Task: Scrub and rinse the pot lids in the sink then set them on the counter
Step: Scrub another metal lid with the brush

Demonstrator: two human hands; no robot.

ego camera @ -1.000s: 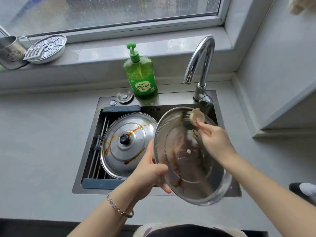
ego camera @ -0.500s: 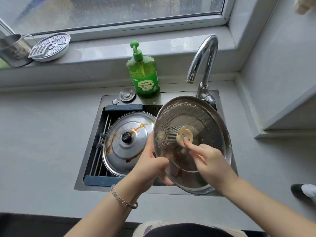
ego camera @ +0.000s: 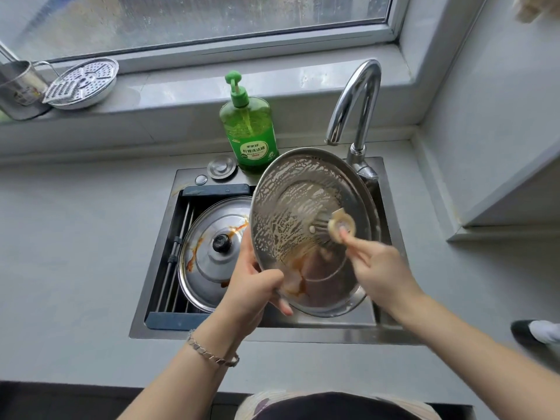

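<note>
The held lid (ego camera: 303, 201) hides the right side of the stained lid (ego camera: 209, 256) — and most fingers of the left hand (ego camera: 254, 287). The brush (ego camera: 341, 227) and right hand (ego camera: 378, 268) look smeared (motion blur); the metal cup (ego camera: 18, 89) is cut off at the left.

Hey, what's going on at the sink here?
A person is washing up. The left hand grips the rim of a steel pot lid tilted over the sink, its underside soapy with orange sauce low down. The right hand presses a dish brush against it. A second lid, sauce-streaked, lies in the sink, knob up.
</note>
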